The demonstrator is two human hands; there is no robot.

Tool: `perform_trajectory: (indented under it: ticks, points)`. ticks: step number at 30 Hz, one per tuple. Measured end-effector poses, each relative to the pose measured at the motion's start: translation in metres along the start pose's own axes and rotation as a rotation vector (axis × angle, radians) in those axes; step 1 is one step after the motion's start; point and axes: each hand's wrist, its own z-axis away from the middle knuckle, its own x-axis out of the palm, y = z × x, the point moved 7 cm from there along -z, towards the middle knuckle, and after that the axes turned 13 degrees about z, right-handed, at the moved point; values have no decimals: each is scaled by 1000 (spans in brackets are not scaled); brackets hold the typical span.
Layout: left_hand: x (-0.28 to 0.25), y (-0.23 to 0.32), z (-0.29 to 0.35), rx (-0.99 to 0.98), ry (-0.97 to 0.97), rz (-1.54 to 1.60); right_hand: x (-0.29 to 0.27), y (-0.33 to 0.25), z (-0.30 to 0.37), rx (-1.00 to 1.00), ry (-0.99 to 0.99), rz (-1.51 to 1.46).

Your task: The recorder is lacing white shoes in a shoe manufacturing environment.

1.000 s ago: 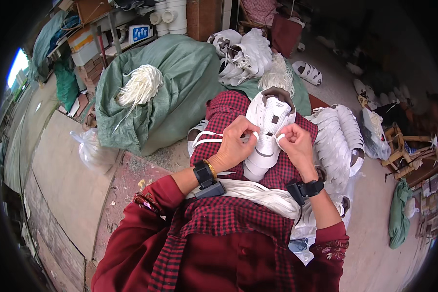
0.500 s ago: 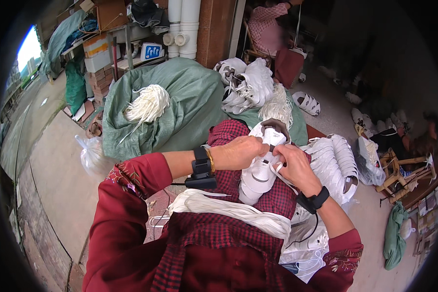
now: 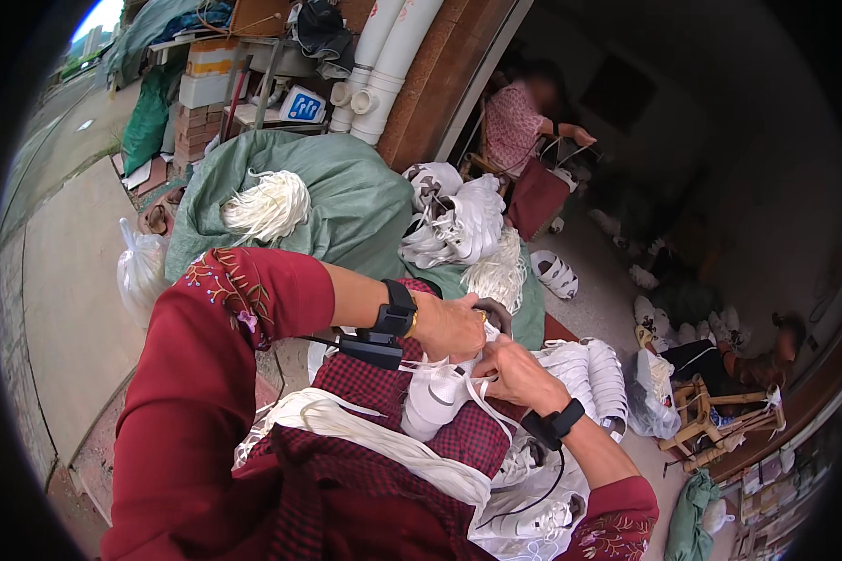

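My right hand (image 3: 524,376) pinches a white lace (image 3: 486,406) while my left hand (image 3: 449,327), grip indeterminable, obstructs the shoe (image 3: 430,402), green sack (image 3: 351,201) at eleven o'clock, stacked footwear (image 3: 605,379) at three.

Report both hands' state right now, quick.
Left hand: over the white shoe, its fingertips mostly hidden; whether it grips anything cannot be told.
Right hand: closed, fingers pinched on a white lace.

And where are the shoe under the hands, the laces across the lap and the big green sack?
Shoe (image 3: 428,407): head view, on its white toe.
Laces (image 3: 374,441): head view, middle of the bundle.
Sack (image 3: 354,201): head view, bare fabric on its right side.
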Motion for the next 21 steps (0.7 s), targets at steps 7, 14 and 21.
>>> perform_trajectory:
  ticks: [7, 14, 21]
  points:
    - [6, -2, -5, 164, 84, -181, -2, 7, 2, 42, 57, -227]
    - [-7, 6, 9, 152, 209, -99, 6, 12, 8, 134, 14, -103]
    - [-13, 6, -11, -402, -179, 186, 19, 28, 2, 119, -225, -358]
